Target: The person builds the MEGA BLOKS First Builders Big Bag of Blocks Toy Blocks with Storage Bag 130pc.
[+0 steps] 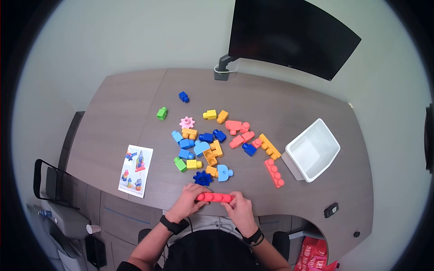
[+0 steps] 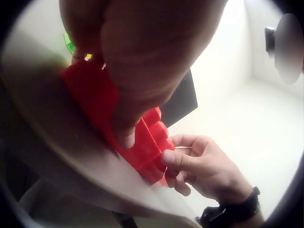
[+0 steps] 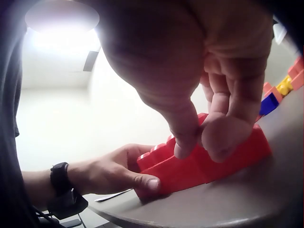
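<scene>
Close to the desk's front edge lies a long red toy building block [image 1: 215, 197] with a row of round studs on top. My left hand [image 1: 184, 203] grips its left end, thumb on the near side. At the other end, the fingers and thumb of my right hand [image 1: 240, 211] pinch the block. The left wrist view shows the red block's [image 2: 151, 151] side low over the desk, partly hidden by the left hand. Just beyond the left hand is a dark blue gear [image 1: 202, 178].
Several loose blocks in blue, yellow, orange, green and red spread over the middle, with a pink gear [image 1: 187, 122]. A picture sheet [image 1: 135, 170] lies left. On the right are another long red block [image 1: 274, 173], an orange one [image 1: 270, 147] and a white bin [image 1: 294, 166].
</scene>
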